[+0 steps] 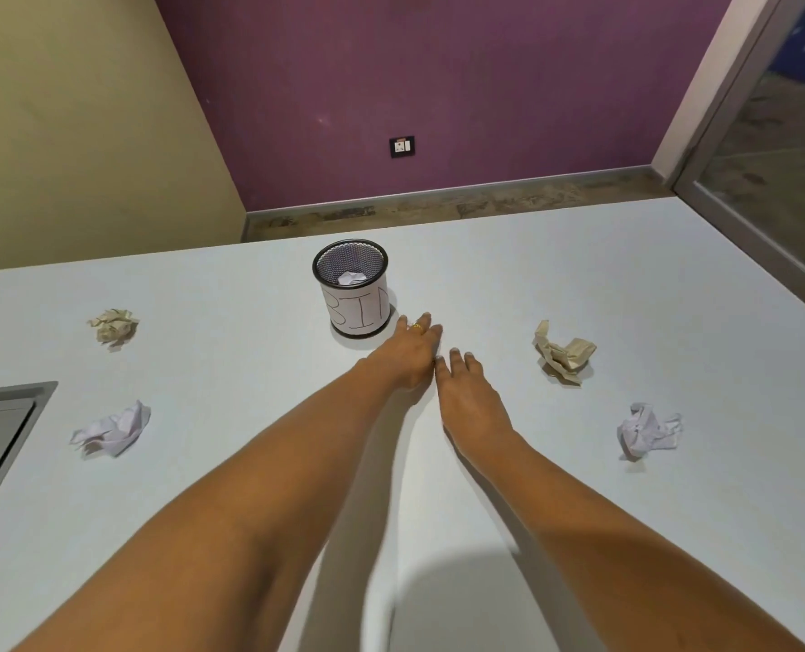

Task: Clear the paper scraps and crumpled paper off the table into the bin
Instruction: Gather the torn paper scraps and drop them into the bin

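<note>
Left hand [412,352], right hand [466,383]: fingers straight, empty, at frame centre below black mesh bin [353,294], probably poised for next pickup. Uncleared on pale grey worktop [673,284]: brown paper ball [112,325], white paper ball [113,428] left; brown wad [563,352], white wad [647,430] right.

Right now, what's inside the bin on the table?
One white crumpled paper shows through the open top of the mesh bin. The bin's labelled near wall covers the lower part, so anything beneath or in front of that paper cannot be seen.
</note>
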